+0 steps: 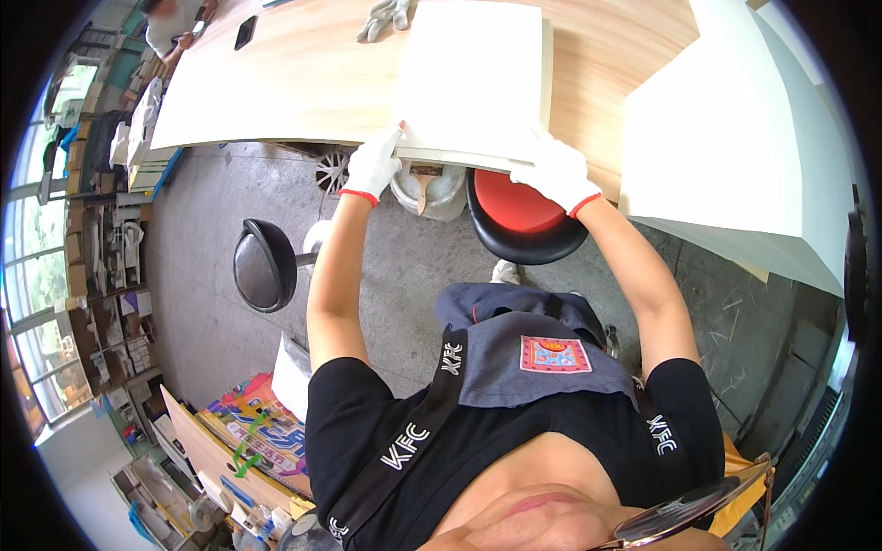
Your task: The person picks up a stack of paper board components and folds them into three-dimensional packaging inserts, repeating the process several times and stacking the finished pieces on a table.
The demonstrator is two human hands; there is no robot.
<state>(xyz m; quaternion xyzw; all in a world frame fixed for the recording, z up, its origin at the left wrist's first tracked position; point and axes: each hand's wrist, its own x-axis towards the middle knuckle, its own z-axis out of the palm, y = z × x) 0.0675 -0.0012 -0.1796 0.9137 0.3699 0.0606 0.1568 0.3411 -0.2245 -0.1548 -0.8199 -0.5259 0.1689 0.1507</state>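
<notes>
A white board (473, 78) at the frame's upper centre is pinched at its near edge by gloved left hand (372, 165) and right hand (556, 173) fingers, over the table (285, 78).

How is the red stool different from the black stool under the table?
The red stool has a red seat with a black rim, while the black stool is dark all over. The red stool sits partly tucked under the table edge, close below the right hand; the black stool stands out on the bare floor, off to the person's left. The black stool's post shows at its side; the red stool's is hidden. Both have round seats.
</notes>
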